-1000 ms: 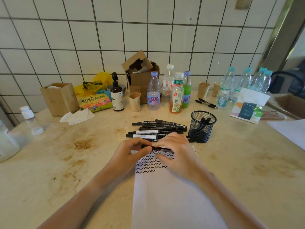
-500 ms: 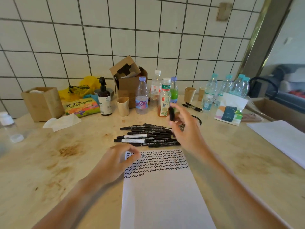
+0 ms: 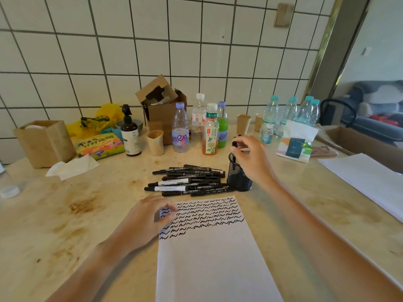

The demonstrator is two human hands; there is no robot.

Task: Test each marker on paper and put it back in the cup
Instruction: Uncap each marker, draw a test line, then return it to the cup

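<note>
**Marker return at the mesh cup: holdings and handling**

Right hand [image 3: 254,159]: raised over the black wire-mesh pen cup [image 3: 238,178], fingertips pinching the top end of a slim black plastic marker [image 3: 234,144] held upright, its lower part hidden behind the hand and cup rim.

Left hand [image 3: 150,216]: lay loosely curled, holding nothing, its fingertips on the upper left corner of the white paper sheet [image 3: 218,258], which carried rows of black squiggles.

Loose black markers [image 3: 189,180]: a pile lay flat between the sheet and the cup, just beside both.

Beige stone tabletop [image 3: 65,214]: stained; bore everything listed.

Handling, as judged: marker light, rigid, smooth-barrelled; a fingertip pinch near one end ought to suffice for dropping it in. Cup light and likely to tip if knocked.
</note>
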